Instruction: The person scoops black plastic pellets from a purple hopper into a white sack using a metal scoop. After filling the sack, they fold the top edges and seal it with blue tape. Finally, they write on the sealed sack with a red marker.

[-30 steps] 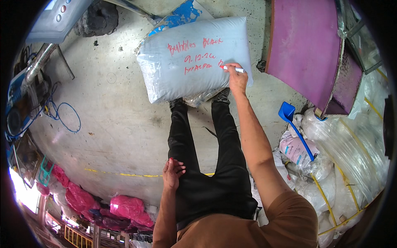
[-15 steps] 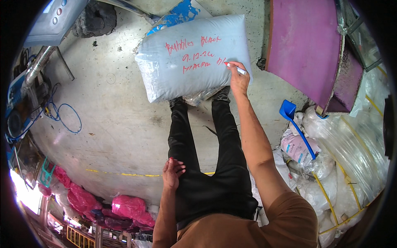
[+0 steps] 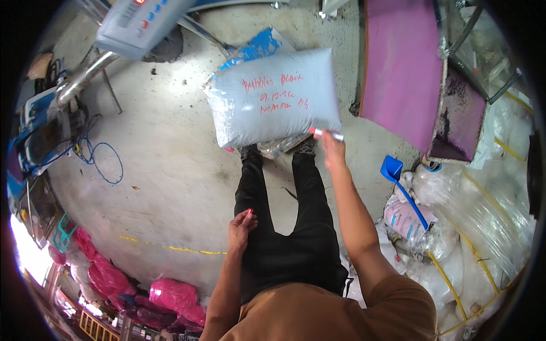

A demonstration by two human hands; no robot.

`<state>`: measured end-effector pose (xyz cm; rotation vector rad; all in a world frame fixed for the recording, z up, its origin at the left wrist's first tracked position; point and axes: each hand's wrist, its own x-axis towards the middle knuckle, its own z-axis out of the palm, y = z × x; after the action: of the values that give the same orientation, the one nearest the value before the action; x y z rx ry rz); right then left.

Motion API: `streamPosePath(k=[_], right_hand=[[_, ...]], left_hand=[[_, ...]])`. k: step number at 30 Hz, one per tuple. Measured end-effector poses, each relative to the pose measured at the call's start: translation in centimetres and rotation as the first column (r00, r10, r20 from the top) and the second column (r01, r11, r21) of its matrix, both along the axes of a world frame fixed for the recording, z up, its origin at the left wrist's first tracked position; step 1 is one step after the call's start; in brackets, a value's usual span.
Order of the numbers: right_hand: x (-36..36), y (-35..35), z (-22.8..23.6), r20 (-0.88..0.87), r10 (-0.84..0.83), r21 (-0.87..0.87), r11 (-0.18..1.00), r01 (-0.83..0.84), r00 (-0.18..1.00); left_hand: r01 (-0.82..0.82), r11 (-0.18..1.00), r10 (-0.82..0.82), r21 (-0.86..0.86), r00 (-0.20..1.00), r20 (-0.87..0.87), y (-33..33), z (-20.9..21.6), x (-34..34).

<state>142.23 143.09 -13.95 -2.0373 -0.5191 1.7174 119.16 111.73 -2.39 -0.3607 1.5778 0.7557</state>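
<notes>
A full, pale grey-white plastic sack [image 3: 273, 122] lies before my feet, with red handwriting across its top face. My right hand [image 3: 333, 150] grips a white marker [image 3: 330, 135] whose red tip points left, just over the sack's near right edge. Close to my left thigh, my left hand [image 3: 243, 230] pinches a small red marker cap [image 3: 249, 211] between thumb and fingers. Under the sack's far left corner shows a blue-and-white printed sack or sheet [image 3: 259, 46], and clear plastic [image 3: 284, 146] pokes out below its near edge.
A grey panel with buttons [image 3: 142, 25] stands far left, a purple metal chute [image 3: 398, 74] at right. A blue scoop [image 3: 392, 169] leans on clear plastic bags [image 3: 483, 199]. Pink bags [image 3: 176, 298] lie at lower left; a blue cable [image 3: 108, 165] coils on the floor.
My right hand has drawn the marker off the writing, back toward me. The last line of writing has gained a stroke or so. My left hand has lifted slightly, and the view has shifted.
</notes>
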Motion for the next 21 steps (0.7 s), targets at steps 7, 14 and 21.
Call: streamPosePath(k=[7,14,21], right_hand=[[1.1,-4.4,15.0,-0.167,0.258,0.082,0.965,-0.248,0.951],[9.5,-1.5,26.2,-0.071,0.401,0.318,0.877,-0.360,0.914],[10.0,-3.1,39.7,-0.348,0.444,0.522,0.823,-0.223,0.826]], left_hand=[[0.347,0.906,-0.296,0.241,0.928,-0.225,6.3,6.0,4.4],[0.088,0.901,0.059,0.424,0.945,-0.321,9.3,16.5,7.8],[0.157,0.791,0.126,0.591,0.904,-0.408,11.3,30.5,9.9]])
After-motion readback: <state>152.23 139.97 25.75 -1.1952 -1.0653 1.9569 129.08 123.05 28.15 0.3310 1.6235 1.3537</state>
